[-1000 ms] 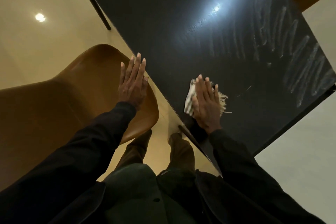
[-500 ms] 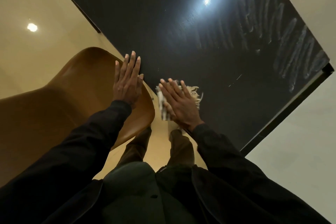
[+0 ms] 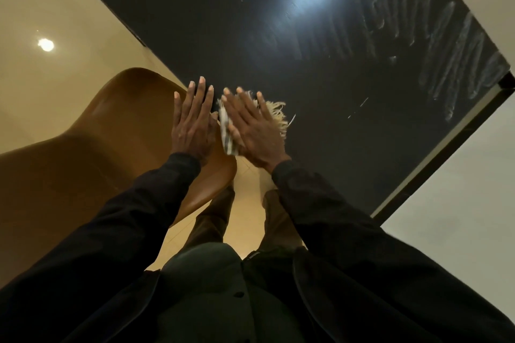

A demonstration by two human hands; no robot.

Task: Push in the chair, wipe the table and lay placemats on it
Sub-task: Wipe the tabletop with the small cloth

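Down at the near edge of the black tabletop point(image 3: 250, 22), the right hand point(image 3: 252, 131) lies flat on a folded striped cloth point(image 3: 228, 135), fingers straight and spread, pressing it to the surface rather than gripping it. The cloth sits right at that edge. Its striped side shows to the left of the hand and a pale fringe point(image 3: 278, 115) sticks out to the right, while the middle is hidden under the palm. The left hand point(image 3: 192, 125) is just beside it, released and holding nothing, fingers straight, over the rim of the brown moulded chair point(image 3: 111, 133) where that rim meets the tabletop's edge. Whether this hand actually touches the chair cannot be told. Both hands are slightly blurred. Pale wipe streaks point(image 3: 446, 50) cross the tabletop toward its far right corner. The chair's lower part is cut off at the left, and dark sleeves cover both wrists.
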